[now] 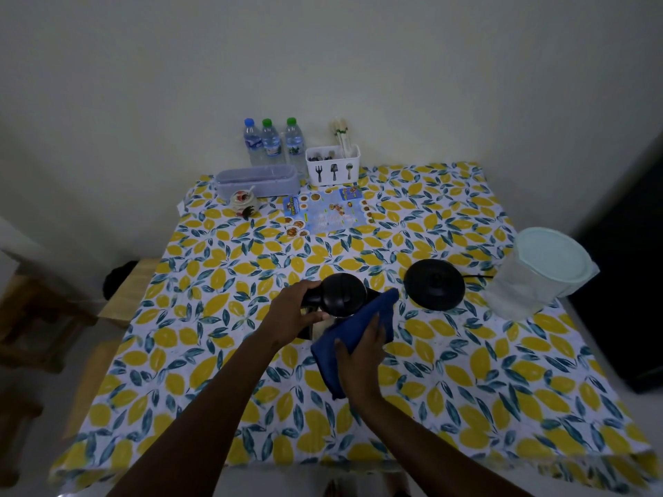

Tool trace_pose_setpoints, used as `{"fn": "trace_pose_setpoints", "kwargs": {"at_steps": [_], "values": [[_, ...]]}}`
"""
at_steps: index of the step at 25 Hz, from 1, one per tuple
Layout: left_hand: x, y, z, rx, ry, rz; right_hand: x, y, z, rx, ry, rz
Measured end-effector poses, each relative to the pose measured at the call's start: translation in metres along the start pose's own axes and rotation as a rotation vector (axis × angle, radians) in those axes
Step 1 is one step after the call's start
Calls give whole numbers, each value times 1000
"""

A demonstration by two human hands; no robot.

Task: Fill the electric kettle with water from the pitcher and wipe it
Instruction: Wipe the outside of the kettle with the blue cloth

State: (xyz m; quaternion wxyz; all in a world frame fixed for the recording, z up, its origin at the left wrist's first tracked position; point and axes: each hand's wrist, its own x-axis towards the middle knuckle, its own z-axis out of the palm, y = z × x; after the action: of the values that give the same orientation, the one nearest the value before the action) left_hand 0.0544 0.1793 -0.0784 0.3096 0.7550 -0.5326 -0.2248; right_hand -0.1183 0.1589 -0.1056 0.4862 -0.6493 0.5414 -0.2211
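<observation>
The electric kettle with a black lid stands in the middle of the lemon-print table. My left hand grips its black handle on the left side. My right hand presses a dark blue cloth against the kettle's right side; the cloth hides most of the kettle body. The round black kettle base lies empty just to the right, its cord running right. The clear pitcher with a pale green lid stands at the table's right edge.
Along the back wall stand three water bottles, a white cutlery caddy, a grey oblong box, a small ceramic jar and a blue menu sheet. A wooden stool sits left of the table.
</observation>
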Motion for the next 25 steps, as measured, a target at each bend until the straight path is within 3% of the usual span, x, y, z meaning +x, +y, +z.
{"fn": "trace_pose_setpoints", "kwargs": {"at_steps": [4,9,17,21,25], "values": [[0,-3,3,-15,6,3,-7,-5,10,-22,16,46],[0,-3,1,-30,16,4,-1,45,6,-46,-95,74],[-2,-4,2,-85,38,28,1,29,-15,-103,-41,-203],[0,-7,2,-107,25,33,8,30,-10,-126,-83,-94],[-4,-5,3,-160,62,-1,23,60,-25,-288,-131,-120]]}}
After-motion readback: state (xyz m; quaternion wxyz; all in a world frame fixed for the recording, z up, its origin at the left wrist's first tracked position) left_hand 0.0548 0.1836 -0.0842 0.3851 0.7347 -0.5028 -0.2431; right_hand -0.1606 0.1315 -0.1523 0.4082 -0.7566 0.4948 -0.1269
